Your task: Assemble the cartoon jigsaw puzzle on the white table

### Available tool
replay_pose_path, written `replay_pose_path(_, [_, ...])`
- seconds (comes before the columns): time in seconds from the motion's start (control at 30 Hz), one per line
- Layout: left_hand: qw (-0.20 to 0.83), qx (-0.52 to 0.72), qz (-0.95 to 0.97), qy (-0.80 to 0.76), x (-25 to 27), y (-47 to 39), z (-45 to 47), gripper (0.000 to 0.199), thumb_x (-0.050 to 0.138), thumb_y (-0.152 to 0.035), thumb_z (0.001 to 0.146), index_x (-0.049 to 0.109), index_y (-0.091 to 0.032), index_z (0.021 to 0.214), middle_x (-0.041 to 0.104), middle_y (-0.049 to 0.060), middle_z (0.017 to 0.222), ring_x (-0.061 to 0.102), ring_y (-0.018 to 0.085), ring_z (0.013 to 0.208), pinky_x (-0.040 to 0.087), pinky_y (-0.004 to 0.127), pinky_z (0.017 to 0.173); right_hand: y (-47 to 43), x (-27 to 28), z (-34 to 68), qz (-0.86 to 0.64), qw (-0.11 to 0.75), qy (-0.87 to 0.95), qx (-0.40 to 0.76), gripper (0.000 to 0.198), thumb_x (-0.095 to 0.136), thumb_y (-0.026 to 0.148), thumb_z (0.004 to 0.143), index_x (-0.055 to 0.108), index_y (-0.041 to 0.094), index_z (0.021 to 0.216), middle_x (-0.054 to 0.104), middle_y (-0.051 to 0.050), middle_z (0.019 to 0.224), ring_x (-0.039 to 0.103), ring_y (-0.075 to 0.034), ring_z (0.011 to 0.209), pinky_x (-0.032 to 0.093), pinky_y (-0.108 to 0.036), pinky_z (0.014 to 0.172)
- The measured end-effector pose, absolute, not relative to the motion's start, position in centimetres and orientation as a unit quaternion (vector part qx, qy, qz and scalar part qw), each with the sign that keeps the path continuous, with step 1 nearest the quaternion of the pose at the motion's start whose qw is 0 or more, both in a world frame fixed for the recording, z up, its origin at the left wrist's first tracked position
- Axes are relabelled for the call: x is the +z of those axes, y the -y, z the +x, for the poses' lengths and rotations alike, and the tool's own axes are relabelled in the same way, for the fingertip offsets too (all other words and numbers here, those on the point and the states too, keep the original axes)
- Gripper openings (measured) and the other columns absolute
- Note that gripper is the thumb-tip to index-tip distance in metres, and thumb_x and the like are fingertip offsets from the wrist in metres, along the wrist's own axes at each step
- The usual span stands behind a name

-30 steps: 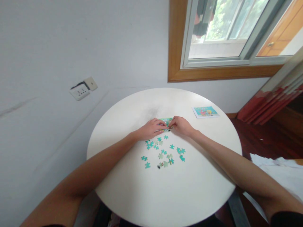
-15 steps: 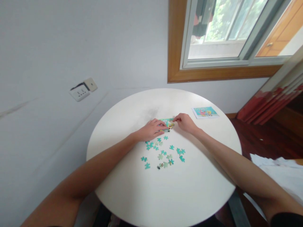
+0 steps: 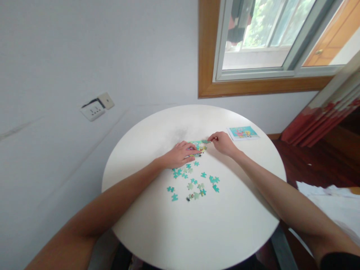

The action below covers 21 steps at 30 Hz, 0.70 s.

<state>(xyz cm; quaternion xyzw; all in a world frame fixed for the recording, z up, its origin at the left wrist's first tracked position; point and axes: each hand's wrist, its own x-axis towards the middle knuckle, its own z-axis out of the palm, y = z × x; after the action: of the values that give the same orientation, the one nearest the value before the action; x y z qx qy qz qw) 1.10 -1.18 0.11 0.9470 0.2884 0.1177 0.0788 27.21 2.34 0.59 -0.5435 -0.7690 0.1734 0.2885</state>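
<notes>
A partly joined jigsaw puzzle (image 3: 199, 144) with a green and yellow cartoon picture lies at the middle of the table, partly covered by my left hand (image 3: 181, 154). That hand rests on it with fingers stretched out, palm down. At the puzzle's upper right corner my right hand (image 3: 222, 142) pinches a small puzzle piece (image 3: 206, 141) between thumb and forefinger. Loose teal puzzle pieces (image 3: 194, 181) are scattered nearer to me, several in small clusters. The left part of the puzzle is hidden under my left fingers.
The round white table (image 3: 157, 221) stands against the wall. A picture card (image 3: 243, 133) with cartoon figures lies at its right rear. Beyond are a wood-framed window (image 3: 206, 56) and a red and cream curtain (image 3: 306, 122). White papers (image 3: 332, 204) are at the right.
My right hand has shifted slightly up and right, and a piece now shows at its fingertips. My left hand stays on the puzzle.
</notes>
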Motion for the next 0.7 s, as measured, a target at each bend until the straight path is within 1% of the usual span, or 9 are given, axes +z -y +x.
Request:
replay_pose_path(0.2, [0.083, 0.110, 0.947, -0.290, 0.2, 1.2, 1.1, 0.044, 0.034, -0.050, 0.101, 0.050, -0.038, 0.141, 0.053, 0.006, 0.130, 0.043, 0.025, 0.118, 0.030, 0.044, 0.106, -2.1, 0.9, 27.2, -0.543, 0.297, 0.766, 0.174, 0.035, 0.047, 0.004, 0.074, 0.078, 0.017, 0.085, 0.074, -0.006, 0.080, 0.062, -0.017, 0.070, 0.045, -0.025, 0.070])
replay_pose_path(0.37, [0.089, 0.119, 0.946, -0.287, 0.9, 1.2, 1.0, 0.044, 0.035, -0.046, 0.101, 0.045, -0.039, 0.143, 0.053, 0.006, 0.128, 0.045, 0.024, 0.117, 0.032, 0.043, 0.106, -2.0, 0.9, 27.3, -0.532, 0.309, 0.770, 0.170, 0.035, 0.046, 0.004, 0.074, 0.078, 0.016, 0.084, 0.074, -0.006, 0.081, 0.062, -0.016, 0.070, 0.045, -0.026, 0.071])
replay_pose_path(0.43, [0.085, 0.139, 0.942, -0.293, 1.3, 1.1, 0.6, 0.043, 0.037, -0.045, 0.101, 0.048, -0.036, 0.142, 0.054, 0.007, 0.127, 0.046, 0.024, 0.116, 0.033, 0.042, 0.106, -2.0, 0.9, 27.3, -0.523, 0.318, 0.771, 0.174, 0.035, 0.046, 0.004, 0.075, 0.078, 0.016, 0.084, 0.075, -0.006, 0.082, 0.062, -0.017, 0.071, 0.046, -0.027, 0.071])
replay_pose_path(0.53, [0.080, 0.170, 0.934, -0.304, 1.9, 0.8, -0.2, 0.042, 0.038, -0.043, 0.101, 0.056, -0.029, 0.136, 0.058, 0.009, 0.123, 0.048, 0.024, 0.113, 0.035, 0.041, 0.105, -1.7, 1.1, 27.1, -0.503, 0.325, 0.777, 0.193, 0.033, 0.047, 0.003, 0.075, 0.077, 0.016, 0.083, 0.075, -0.006, 0.083, 0.063, -0.016, 0.073, 0.047, -0.027, 0.074])
replay_pose_path(0.7, [0.069, 0.188, 0.926, -0.321, 2.4, 0.2, -1.3, 0.040, 0.038, -0.037, 0.102, 0.060, -0.019, 0.130, 0.063, 0.010, 0.116, 0.051, 0.022, 0.108, 0.039, 0.039, 0.100, 0.5, 2.5, 26.2, -0.411, 0.285, 0.837, 0.222, 0.025, 0.054, 0.009, 0.080, 0.076, 0.017, 0.088, 0.074, -0.005, 0.085, 0.060, -0.014, 0.069, 0.046, -0.025, 0.070])
